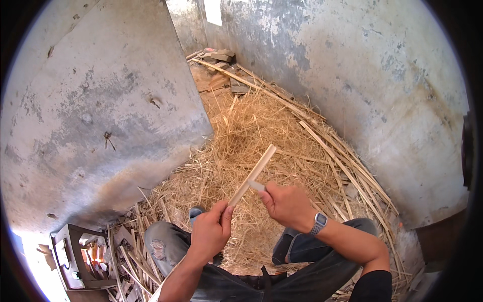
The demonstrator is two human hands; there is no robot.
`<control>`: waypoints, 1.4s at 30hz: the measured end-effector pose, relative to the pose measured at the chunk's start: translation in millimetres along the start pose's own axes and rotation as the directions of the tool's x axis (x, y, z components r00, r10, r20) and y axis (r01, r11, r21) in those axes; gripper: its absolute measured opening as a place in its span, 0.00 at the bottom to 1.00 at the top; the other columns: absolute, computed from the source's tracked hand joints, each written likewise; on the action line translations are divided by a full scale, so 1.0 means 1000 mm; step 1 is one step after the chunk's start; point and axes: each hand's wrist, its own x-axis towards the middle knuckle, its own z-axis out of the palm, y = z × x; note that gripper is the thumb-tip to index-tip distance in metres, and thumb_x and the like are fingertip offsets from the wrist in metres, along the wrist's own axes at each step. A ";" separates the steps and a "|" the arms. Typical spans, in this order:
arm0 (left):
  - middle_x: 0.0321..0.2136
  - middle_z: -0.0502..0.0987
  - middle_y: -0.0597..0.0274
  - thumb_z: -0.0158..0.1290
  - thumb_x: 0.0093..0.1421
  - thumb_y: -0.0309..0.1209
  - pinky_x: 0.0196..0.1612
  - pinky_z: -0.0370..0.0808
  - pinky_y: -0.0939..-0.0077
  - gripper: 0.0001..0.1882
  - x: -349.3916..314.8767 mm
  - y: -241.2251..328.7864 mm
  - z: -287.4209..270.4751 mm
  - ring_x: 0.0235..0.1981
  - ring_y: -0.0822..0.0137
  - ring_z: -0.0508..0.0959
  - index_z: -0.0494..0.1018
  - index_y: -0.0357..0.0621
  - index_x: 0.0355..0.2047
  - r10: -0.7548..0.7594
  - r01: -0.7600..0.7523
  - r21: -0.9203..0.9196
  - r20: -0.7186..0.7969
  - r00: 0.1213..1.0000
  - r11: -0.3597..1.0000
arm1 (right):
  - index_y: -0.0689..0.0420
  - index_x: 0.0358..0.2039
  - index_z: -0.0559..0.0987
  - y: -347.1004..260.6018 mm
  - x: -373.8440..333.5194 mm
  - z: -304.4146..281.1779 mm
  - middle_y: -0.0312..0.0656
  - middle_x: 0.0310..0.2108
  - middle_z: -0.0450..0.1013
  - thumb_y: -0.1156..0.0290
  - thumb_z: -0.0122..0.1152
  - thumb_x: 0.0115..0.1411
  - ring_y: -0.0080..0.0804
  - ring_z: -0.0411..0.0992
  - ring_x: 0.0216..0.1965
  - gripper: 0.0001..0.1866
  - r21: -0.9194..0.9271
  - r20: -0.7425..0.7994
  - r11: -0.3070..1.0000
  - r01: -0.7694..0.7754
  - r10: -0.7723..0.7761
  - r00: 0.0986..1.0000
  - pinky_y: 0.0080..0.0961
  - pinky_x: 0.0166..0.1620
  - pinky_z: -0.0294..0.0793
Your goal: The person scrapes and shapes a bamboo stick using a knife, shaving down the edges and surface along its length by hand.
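My left hand [211, 229] is closed around the lower end of a pale, straight bamboo strip [262, 162], which slants up and to the right. In my right hand [292, 205] is a small knife [257, 185], its short flat grey blade lying against the middle of the strip. The handle is hidden inside my fist. On my right wrist sits a metal watch [319, 223]. Both hands are above my lap, between my bent knees in dark jeans [236, 288].
A heap of fine shavings [246, 126] covers the floor ahead. Long strips [337, 148] lie along the right wall [372, 85]. Bricks [216, 55] are stacked at the far corner. A plastered wall [100, 100] stands at left, with a dark frame [83, 256] and scrap strips beside my knee.
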 end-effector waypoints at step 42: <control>0.18 0.76 0.52 0.51 0.72 0.37 0.26 0.71 0.63 0.12 -0.004 -0.003 0.003 0.19 0.55 0.78 0.77 0.43 0.47 -0.024 0.039 -0.086 0.167 0.986 0.996 | 0.60 0.36 0.82 0.052 0.022 -0.029 0.31 0.18 0.69 0.58 0.57 0.73 0.16 0.61 0.19 0.17 0.674 -0.078 0.711 -0.203 0.342 0.936 0.22 0.24 0.62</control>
